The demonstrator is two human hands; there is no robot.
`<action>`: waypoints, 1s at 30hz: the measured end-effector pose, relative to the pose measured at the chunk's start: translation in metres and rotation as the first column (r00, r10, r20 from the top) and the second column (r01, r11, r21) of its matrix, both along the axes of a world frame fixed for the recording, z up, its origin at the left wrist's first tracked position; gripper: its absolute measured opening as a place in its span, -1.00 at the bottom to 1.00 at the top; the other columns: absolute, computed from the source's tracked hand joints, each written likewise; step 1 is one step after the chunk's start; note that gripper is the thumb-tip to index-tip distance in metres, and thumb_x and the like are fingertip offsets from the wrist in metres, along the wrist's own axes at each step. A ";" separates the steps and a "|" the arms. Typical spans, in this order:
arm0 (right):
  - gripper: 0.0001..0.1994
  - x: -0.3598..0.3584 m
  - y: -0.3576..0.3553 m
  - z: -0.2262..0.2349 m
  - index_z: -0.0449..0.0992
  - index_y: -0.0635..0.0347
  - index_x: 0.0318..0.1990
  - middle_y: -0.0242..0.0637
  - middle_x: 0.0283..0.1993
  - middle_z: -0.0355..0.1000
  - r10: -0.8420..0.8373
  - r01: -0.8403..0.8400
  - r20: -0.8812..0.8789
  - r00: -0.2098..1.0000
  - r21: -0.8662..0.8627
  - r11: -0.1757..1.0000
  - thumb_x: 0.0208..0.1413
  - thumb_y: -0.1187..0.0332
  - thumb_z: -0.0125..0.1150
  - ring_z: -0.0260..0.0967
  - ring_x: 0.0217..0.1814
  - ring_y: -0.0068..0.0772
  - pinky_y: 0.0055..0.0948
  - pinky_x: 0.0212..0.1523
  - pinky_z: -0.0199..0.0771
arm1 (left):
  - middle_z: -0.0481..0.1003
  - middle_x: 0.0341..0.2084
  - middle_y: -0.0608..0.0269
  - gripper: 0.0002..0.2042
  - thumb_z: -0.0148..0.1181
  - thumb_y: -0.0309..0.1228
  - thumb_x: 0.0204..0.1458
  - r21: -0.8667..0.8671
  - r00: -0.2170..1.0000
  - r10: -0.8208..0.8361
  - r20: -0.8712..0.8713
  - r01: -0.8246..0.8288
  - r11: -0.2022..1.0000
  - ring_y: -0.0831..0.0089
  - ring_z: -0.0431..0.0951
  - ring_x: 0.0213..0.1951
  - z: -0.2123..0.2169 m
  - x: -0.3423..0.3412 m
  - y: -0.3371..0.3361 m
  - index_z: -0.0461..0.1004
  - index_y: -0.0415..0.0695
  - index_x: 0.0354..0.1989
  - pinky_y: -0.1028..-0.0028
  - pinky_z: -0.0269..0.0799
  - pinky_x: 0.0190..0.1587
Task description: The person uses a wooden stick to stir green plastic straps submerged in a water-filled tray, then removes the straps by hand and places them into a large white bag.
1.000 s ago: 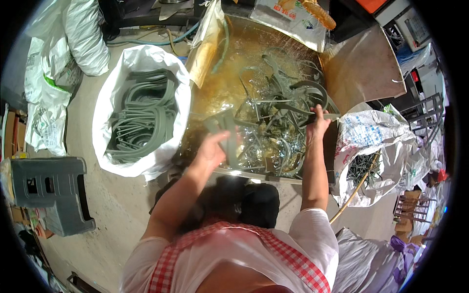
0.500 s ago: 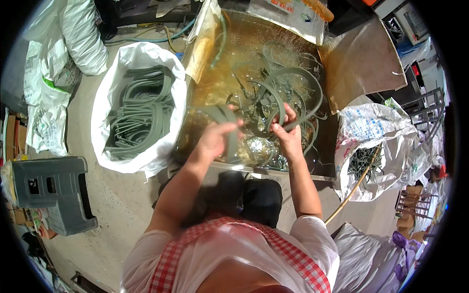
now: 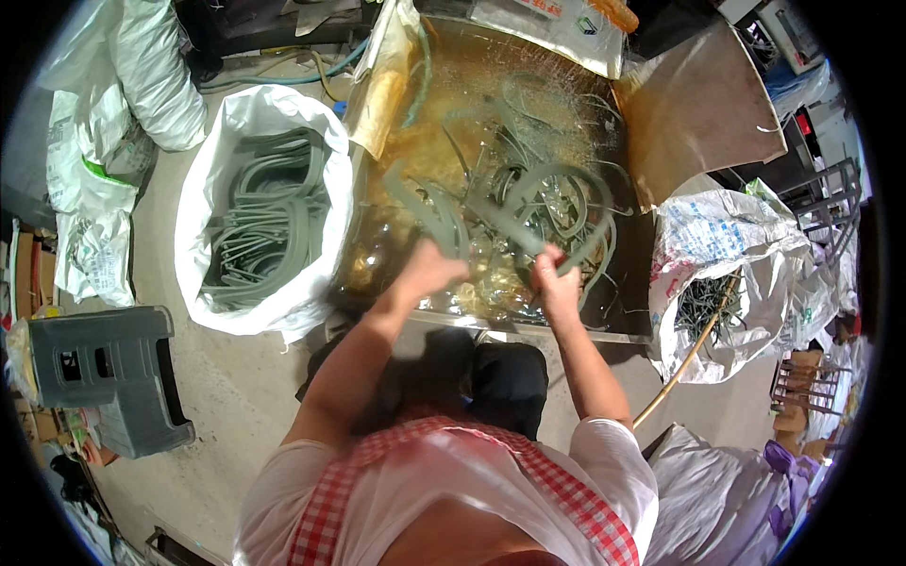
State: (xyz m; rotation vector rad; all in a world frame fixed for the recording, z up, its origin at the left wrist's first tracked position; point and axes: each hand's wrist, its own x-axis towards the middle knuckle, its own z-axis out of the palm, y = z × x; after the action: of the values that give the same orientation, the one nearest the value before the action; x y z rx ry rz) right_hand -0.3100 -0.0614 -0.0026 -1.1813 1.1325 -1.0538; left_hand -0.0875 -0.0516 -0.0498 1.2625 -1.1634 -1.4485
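Over the worktop [image 3: 679, 132] we hold grey rubber strips [image 3: 491, 212], left hand [image 3: 429, 269] and right hand [image 3: 552, 283] each with fingers clamped on one; the sack [image 3: 212, 189] beside us is part filled, yet a tangled heap remains unsorted, we judge.

Small workshop, concrete floor [image 3: 226, 396], woven sacks [image 3: 717, 245] of scrap, bag of grey rubber strips [image 3: 269, 226], cluttered worktable [image 3: 491, 123]

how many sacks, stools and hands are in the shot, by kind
open white sack of grey-green strips: 1
open white sack of dark scraps: 1
grey plastic stool: 1
left hand: 1
right hand: 1
total: 5
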 end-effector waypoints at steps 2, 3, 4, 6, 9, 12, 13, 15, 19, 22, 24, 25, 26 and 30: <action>-0.60 0.000 -0.012 0.012 0.43 0.37 -0.09 -0.54 -0.46 0.28 -0.193 0.189 -0.003 0.981 -0.171 0.967 0.08 0.17 0.15 0.14 -0.49 -0.74 -0.67 -0.50 0.13 | 0.51 -0.40 0.02 -0.71 0.20 -0.48 -0.28 -0.012 0.948 -0.096 0.303 0.105 0.994 0.21 0.52 -0.29 -0.014 0.003 0.000 0.45 -0.28 -0.29 0.36 0.41 -0.22; -0.60 -0.003 -0.020 0.016 0.44 0.36 -0.10 -0.52 -0.46 0.29 -0.289 0.263 -0.061 0.955 -0.269 0.927 0.08 0.16 0.14 0.15 -0.48 -0.74 -0.67 -0.50 0.13 | 0.50 -0.36 -0.01 -0.67 0.22 -0.46 -0.27 0.005 0.891 -0.167 0.422 0.182 0.983 0.18 0.51 -0.25 -0.016 0.002 0.000 0.42 -0.27 -0.24 0.34 0.40 -0.18; -0.61 -0.005 -0.030 0.017 0.44 0.35 -0.09 -0.50 -0.47 0.30 -0.395 0.308 -0.163 0.904 -0.392 0.867 0.09 0.16 0.13 0.17 -0.47 -0.71 -0.66 -0.47 0.15 | 0.47 -0.28 -0.02 -0.57 0.24 -0.44 -0.25 0.062 0.830 -0.276 0.485 0.283 0.957 0.18 0.48 -0.18 -0.009 -0.002 0.004 0.36 -0.23 -0.12 0.34 0.37 -0.12; -0.60 -0.017 -0.050 0.016 0.44 0.37 -0.11 -0.41 -0.42 0.34 -0.563 0.425 -0.218 0.797 -0.458 0.781 0.11 0.15 0.11 0.22 -0.39 -0.63 -0.59 -0.38 0.23 | 0.43 -0.17 -0.07 -0.51 0.20 -0.36 -0.17 0.180 0.628 -0.484 0.609 0.486 0.856 0.08 0.44 -0.09 0.009 -0.009 0.011 0.30 -0.20 0.01 0.31 0.34 -0.04; -0.62 -0.034 -0.074 0.010 0.43 0.40 -0.12 -0.35 -0.36 0.38 -0.713 0.641 0.016 0.701 -0.453 0.620 0.13 0.18 0.09 0.27 -0.33 -0.56 -0.55 -0.30 0.28 | 0.42 -0.15 -0.09 -0.53 0.14 -0.41 -0.15 0.404 0.334 -0.640 0.692 0.555 0.727 0.04 0.42 -0.08 0.027 -0.022 0.022 0.29 -0.20 0.01 0.28 0.33 -0.04; -0.68 -0.030 -0.074 0.037 0.44 0.31 -0.17 -0.46 -0.53 0.29 -0.684 0.721 0.253 0.684 -0.380 0.580 0.15 0.18 0.06 0.17 -0.48 -0.68 -0.64 -0.45 0.16 | 0.47 -0.30 -0.15 -0.66 0.12 -0.43 -0.28 0.282 0.554 -0.495 0.669 0.427 0.859 0.02 0.48 -0.19 0.000 -0.022 0.012 0.43 -0.31 -0.25 0.24 0.39 -0.14; -0.70 -0.026 -0.067 0.056 0.45 0.27 -0.19 -0.52 -0.60 0.22 -0.639 0.721 0.335 0.693 -0.283 0.633 0.15 0.17 0.06 0.11 -0.55 -0.72 -0.67 -0.53 0.09 | 0.49 -0.35 -0.15 -0.68 0.13 -0.42 -0.34 0.242 0.628 -0.428 0.650 0.362 0.900 0.01 0.50 -0.23 -0.015 -0.018 0.006 0.46 -0.35 -0.35 0.23 0.41 -0.17; -0.68 -0.017 -0.057 0.086 0.46 0.18 -0.22 -0.57 -0.65 0.15 -0.596 0.719 0.589 0.546 0.036 0.695 0.14 0.09 0.05 0.02 -0.64 -0.70 -0.66 -0.62 0.02 | 0.51 -0.44 -0.09 -0.68 0.19 -0.38 -0.34 0.260 0.794 -0.269 0.545 0.144 0.955 0.10 0.54 -0.28 -0.030 -0.008 -0.009 0.49 -0.34 -0.37 0.28 0.43 -0.21; -0.60 -0.028 -0.008 0.085 0.41 0.19 -0.13 -0.57 -0.71 0.04 -0.295 0.364 0.417 0.859 -0.095 0.926 0.13 0.01 0.01 -0.04 -0.68 -0.70 -0.63 -0.65 -0.09 | 0.53 -0.52 0.04 -0.77 0.22 -0.43 -0.30 0.193 0.955 0.126 0.268 -0.181 0.964 0.25 0.56 -0.38 -0.006 -0.001 -0.030 0.51 -0.29 -0.43 0.36 0.44 -0.29; -0.61 -0.058 0.001 0.060 0.43 0.30 -0.12 -0.55 -0.67 0.12 -0.165 0.166 0.112 0.980 0.004 0.986 0.08 0.11 0.11 0.01 -0.67 -0.69 -0.63 -0.63 -0.03 | 0.47 -0.55 0.13 -0.81 0.21 -0.63 -0.27 0.150 0.907 0.368 -0.204 -0.342 0.927 0.39 0.51 -0.53 0.006 0.012 -0.041 0.42 -0.30 -0.41 0.46 0.39 -0.44; -0.65 -0.068 -0.003 0.055 0.48 0.33 -0.16 -0.50 -0.56 0.28 -0.042 0.072 -0.257 0.965 0.110 0.991 0.00 0.23 0.21 0.12 -0.57 -0.71 -0.66 -0.55 0.07 | 0.46 -0.52 0.13 -0.73 0.22 -0.62 -0.29 0.081 0.867 0.343 -0.361 -0.337 0.938 0.38 0.52 -0.45 0.030 0.021 -0.036 0.38 -0.29 -0.32 0.47 0.40 -0.37; -0.61 -0.073 -0.009 0.044 0.49 0.35 -0.18 -0.44 -0.57 0.28 0.058 0.003 -0.386 0.921 0.154 0.988 -0.01 0.16 0.21 0.16 -0.53 -0.65 -0.59 -0.50 0.16 | 0.46 -0.50 0.14 -0.70 0.23 -0.61 -0.30 0.054 0.898 0.285 -0.335 -0.284 0.957 0.37 0.52 -0.42 0.043 0.018 -0.032 0.37 -0.28 -0.30 0.46 0.41 -0.35; -0.61 -0.075 -0.016 0.035 0.50 0.34 -0.20 -0.36 -0.55 0.33 0.069 -0.039 -0.535 0.842 0.067 0.997 0.00 0.14 0.20 0.24 -0.49 -0.57 -0.52 -0.46 0.22 | 0.46 -0.48 0.15 -0.67 0.24 -0.60 -0.30 0.027 0.925 0.226 -0.306 -0.229 0.973 0.37 0.52 -0.39 0.057 0.012 -0.026 0.36 -0.27 -0.28 0.46 0.41 -0.33; -0.62 -0.069 -0.046 -0.012 0.51 0.31 -0.30 -0.01 -0.39 0.46 -0.190 0.016 -0.725 0.662 -0.240 0.971 0.03 0.08 0.15 0.43 -0.36 -0.23 -0.35 -0.35 0.34 | 0.44 -0.29 0.18 -0.54 0.34 -0.39 -0.29 -0.062 0.971 -0.236 -0.029 0.234 0.970 0.32 0.48 -0.25 0.063 -0.004 0.009 0.36 -0.24 -0.16 0.32 0.38 -0.12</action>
State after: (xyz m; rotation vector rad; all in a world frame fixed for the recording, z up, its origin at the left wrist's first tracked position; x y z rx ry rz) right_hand -0.3788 -0.1070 -0.0141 -1.8374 1.7713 -0.7807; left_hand -0.0912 -0.0426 0.0137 1.0822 -1.3575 -1.5900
